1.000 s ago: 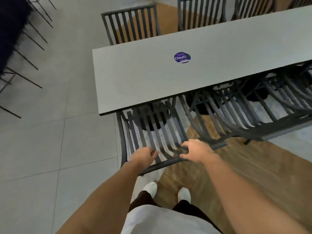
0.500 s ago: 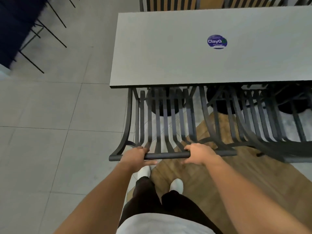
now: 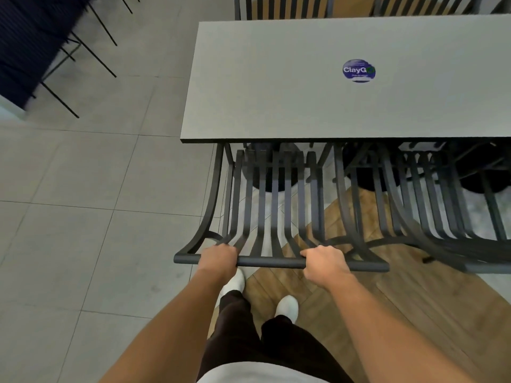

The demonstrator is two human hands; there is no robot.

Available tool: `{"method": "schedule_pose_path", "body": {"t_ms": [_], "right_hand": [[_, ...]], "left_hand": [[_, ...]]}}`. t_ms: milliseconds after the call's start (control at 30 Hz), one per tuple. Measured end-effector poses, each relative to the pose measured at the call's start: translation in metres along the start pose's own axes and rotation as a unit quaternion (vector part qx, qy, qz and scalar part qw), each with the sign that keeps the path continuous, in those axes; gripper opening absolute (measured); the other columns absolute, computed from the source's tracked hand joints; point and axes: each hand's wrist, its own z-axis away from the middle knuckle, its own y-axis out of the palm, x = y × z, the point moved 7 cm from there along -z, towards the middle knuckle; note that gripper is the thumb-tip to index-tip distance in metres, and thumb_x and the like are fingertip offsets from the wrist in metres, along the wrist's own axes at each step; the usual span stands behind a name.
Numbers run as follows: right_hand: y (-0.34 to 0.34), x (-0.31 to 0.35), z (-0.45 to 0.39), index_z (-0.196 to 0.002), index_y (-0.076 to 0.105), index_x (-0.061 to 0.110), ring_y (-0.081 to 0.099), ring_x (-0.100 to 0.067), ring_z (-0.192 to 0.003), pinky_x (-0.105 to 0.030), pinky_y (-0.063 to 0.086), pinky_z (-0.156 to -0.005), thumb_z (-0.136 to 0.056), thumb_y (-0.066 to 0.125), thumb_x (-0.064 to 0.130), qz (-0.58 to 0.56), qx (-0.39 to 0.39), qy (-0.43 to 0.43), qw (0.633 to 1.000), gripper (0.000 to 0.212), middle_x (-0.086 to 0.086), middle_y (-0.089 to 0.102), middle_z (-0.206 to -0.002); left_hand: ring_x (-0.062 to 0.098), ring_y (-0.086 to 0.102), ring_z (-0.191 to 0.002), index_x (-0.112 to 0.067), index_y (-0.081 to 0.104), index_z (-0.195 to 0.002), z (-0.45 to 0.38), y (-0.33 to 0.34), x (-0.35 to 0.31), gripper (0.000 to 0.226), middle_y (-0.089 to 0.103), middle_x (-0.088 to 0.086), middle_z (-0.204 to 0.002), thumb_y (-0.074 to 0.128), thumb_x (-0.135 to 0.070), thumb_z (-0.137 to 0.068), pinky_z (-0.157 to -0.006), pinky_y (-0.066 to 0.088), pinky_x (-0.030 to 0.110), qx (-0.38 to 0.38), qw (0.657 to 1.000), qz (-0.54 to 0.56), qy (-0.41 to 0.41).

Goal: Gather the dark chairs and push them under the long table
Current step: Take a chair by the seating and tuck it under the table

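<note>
A dark slatted metal chair (image 3: 272, 205) stands at the left end of the long grey table (image 3: 276, 92), its seat hidden under the tabletop and its backrest sticking out toward me. My left hand (image 3: 218, 257) grips the chair's top rail near its left end. On the same rail, further right, my right hand (image 3: 326, 262) grips it too. More dark chairs (image 3: 431, 205) sit under the table to the right, their backs overlapping.
A round purple sticker (image 3: 359, 70) lies on the tabletop. Chair backs (image 3: 282, 6) line the table's far side. Dark furniture with thin black legs (image 3: 41, 45) stands at the upper left. The floor is grey tile on the left and wood planks (image 3: 401, 299) on the right.
The chair has swung square to the table and slid further under it. Both hands stayed on the top rail, and my view moved in closer to the table end.
</note>
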Motion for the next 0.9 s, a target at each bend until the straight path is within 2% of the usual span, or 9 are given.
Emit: {"method": "schedule_pose_path", "body": {"t_ms": [133,267,367,433,600,733,900], "right_hand": [[0.011,-0.010,0.013,-0.137,0.060,0.030,0.063,-0.026,-0.110,-0.039,0.052,-0.094,-0.097,0.052,0.031,-0.011,0.001,0.003,1.000,0.040,-0.001,0.068,-0.120],[0.007,-0.017,0.013,-0.137,0.061,0.031,0.064,-0.026,-0.109,-0.038,0.051,-0.093,-0.098,0.051,0.026,-0.007,-0.010,-0.004,1.000,0.040,-0.001,0.068,-0.118],[0.004,-0.018,0.011,-0.137,0.061,0.031,0.064,-0.025,-0.109,-0.039,0.050,-0.092,-0.099,0.051,0.025,-0.008,-0.011,-0.005,1.000,0.040,-0.001,0.068,-0.118],[0.000,-0.018,0.007,-0.137,0.061,0.031,0.064,-0.025,-0.109,-0.039,0.050,-0.093,-0.099,0.051,0.024,-0.009,-0.012,-0.006,1.000,0.040,-0.001,0.069,-0.118],[-0.015,-0.021,-0.007,-0.139,0.059,0.034,0.063,-0.026,-0.111,-0.039,0.050,-0.093,-0.098,0.050,0.022,-0.007,-0.025,0.006,1.000,0.044,-0.001,0.068,-0.120],[-0.032,-0.024,-0.028,-0.143,0.056,0.037,0.062,-0.025,-0.114,-0.038,0.049,-0.093,-0.098,0.049,0.022,-0.003,-0.028,0.011,1.000,0.048,0.000,0.067,-0.125],[-0.052,-0.025,-0.052,-0.135,0.061,0.034,0.063,-0.025,-0.109,-0.039,0.049,-0.091,-0.097,0.051,0.023,0.001,-0.032,0.010,0.999,0.042,0.000,0.068,-0.118]], "left_hand": [[0.022,0.064,-0.090,-0.026,0.062,-0.123,0.005,0.004,-0.013,0.025,0.064,0.001,-0.099,0.051,-0.022,-0.101,-0.080,0.051,0.035,-0.007,1.000,-0.010,0.010],[0.023,0.063,-0.087,-0.028,0.063,-0.119,0.002,0.001,-0.019,0.024,0.066,0.000,-0.099,0.052,-0.023,-0.099,-0.070,0.046,0.033,-0.013,1.000,-0.009,0.009],[0.020,0.059,-0.079,-0.028,0.064,-0.118,-0.003,0.002,-0.017,0.021,0.065,0.000,-0.095,0.053,-0.027,-0.100,-0.071,0.049,0.033,-0.014,1.000,-0.006,0.008],[0.019,0.061,-0.078,-0.028,0.064,-0.118,-0.007,0.001,-0.016,0.020,0.064,-0.001,-0.092,0.053,-0.028,-0.101,-0.073,0.053,0.033,-0.019,1.000,0.000,0.007],[0.019,0.057,-0.077,-0.027,0.064,-0.118,-0.021,-0.013,-0.013,0.020,0.061,-0.001,-0.091,0.053,-0.026,-0.100,-0.068,0.046,0.031,-0.023,1.000,-0.001,0.013],[0.019,0.061,-0.077,-0.026,0.064,-0.114,-0.039,-0.024,-0.007,0.019,0.065,0.000,-0.091,0.053,-0.026,-0.099,-0.068,0.049,0.031,-0.024,1.000,0.006,0.004],[0.020,0.059,-0.077,-0.026,0.065,-0.114,-0.062,-0.044,0.003,0.018,0.065,0.000,-0.091,0.053,-0.026,-0.100,-0.066,0.046,0.031,-0.032,0.999,0.005,0.000]]}}
